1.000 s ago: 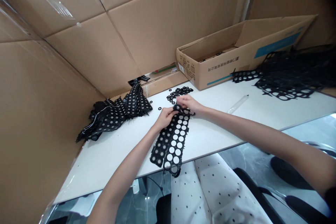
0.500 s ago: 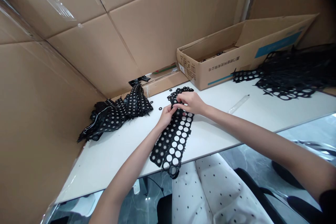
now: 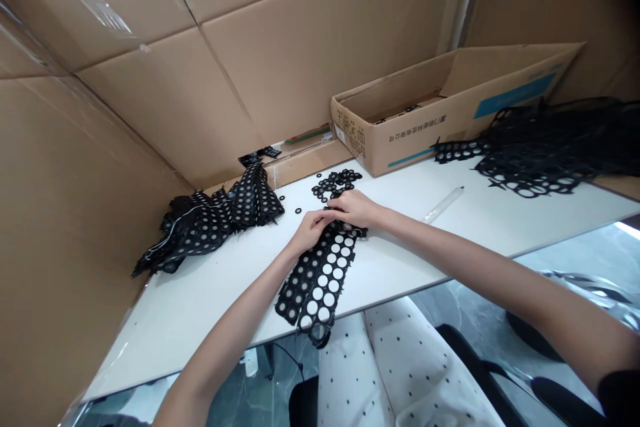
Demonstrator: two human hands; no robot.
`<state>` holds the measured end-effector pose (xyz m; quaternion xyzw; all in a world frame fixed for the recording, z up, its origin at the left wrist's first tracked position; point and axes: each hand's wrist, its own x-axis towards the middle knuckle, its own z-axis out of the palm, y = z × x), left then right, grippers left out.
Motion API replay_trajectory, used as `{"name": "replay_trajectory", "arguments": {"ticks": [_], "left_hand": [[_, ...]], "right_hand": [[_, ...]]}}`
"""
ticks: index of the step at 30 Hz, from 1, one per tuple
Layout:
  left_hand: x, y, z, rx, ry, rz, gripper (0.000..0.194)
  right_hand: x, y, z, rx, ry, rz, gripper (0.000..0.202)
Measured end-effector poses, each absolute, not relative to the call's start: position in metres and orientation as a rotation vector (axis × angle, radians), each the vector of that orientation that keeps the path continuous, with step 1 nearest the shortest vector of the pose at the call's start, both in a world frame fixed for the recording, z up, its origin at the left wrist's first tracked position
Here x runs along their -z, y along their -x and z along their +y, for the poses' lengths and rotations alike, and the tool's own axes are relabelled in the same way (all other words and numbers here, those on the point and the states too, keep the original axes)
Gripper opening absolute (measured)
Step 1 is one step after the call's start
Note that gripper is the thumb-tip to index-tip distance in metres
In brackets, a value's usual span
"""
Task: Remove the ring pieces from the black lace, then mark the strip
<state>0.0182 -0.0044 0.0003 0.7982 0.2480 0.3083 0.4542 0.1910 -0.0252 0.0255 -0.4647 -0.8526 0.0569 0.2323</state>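
A black perforated sheet [image 3: 306, 278] lies on the white table [image 3: 400, 263] and overhangs its front edge slightly. Its left part carries rings with greyish centres; on its right are rows of round holes with white showing through. My left hand [image 3: 311, 229] is closed on the sheet's far end. Close against it, my right hand [image 3: 356, 209] has its fingers bent and pinched over the same end; whatever is between its fingertips is hidden. Just beyond the hands lies a loose pile of small black rings [image 3: 336, 183], with a single ring [image 3: 299, 211] off to the left.
A crumpled heap of dotted black sheets [image 3: 210, 217] lies at left against the cardboard wall [image 3: 165, 107]. An open cardboard box [image 3: 410, 140] stands at the back. Holed black scrap [image 3: 540, 153] is piled at right. A clear pen-like tube [image 3: 444, 205] lies nearer me.
Both hands have come slightly nearer to me along the sheet, drawing closer together. The ring pile beyond them is more exposed. The whole view has shifted a little.
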Motion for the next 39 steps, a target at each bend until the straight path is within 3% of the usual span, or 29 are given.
{"name": "replay_trajectory", "arguments": {"ticks": [3,6,10,13,18,24,28,30,36,39], "left_hand": [[-0.002,-0.018,-0.005,-0.759,-1.968,0.667,0.032],[-0.003,-0.019,-0.007,-0.729,-1.929,0.66,0.033],[-0.004,-0.02,-0.007,-0.722,-1.83,0.574,0.031],[-0.003,-0.02,-0.006,-0.743,-1.726,0.575,0.032],[0.0,-0.019,-0.006,-0.709,-1.617,0.594,0.033],[0.003,-0.016,0.003,-0.703,-1.562,0.662,0.04],[0.008,-0.014,0.008,-0.639,-1.484,0.749,0.036],[0.01,-0.015,0.008,-0.647,-1.444,0.777,0.036],[0.01,-0.017,0.006,-0.721,-1.403,0.824,0.033],[0.008,-0.016,0.006,-0.725,-1.552,0.795,0.031]], "right_hand": [[-0.023,-0.193,-0.024,-0.248,1.175,-2.298,0.052],[-0.016,-0.192,-0.024,-0.624,1.05,-2.126,0.056],[-0.005,-0.18,-0.02,-1.203,0.983,-1.573,0.056],[-0.001,-0.178,-0.011,-1.316,0.966,-1.212,0.055],[0.003,-0.199,0.006,-1.123,1.115,-0.87,0.048],[0.01,-0.205,0.002,-0.818,1.258,-1.304,0.019],[0.005,-0.207,0.001,-0.802,1.255,-1.468,0.033],[-0.004,-0.21,0.0,-0.632,1.279,-1.451,0.041],[-0.029,-0.199,-0.019,-0.064,1.107,-1.744,0.017],[-0.021,-0.187,-0.021,-0.09,1.203,-2.002,0.026]]}}
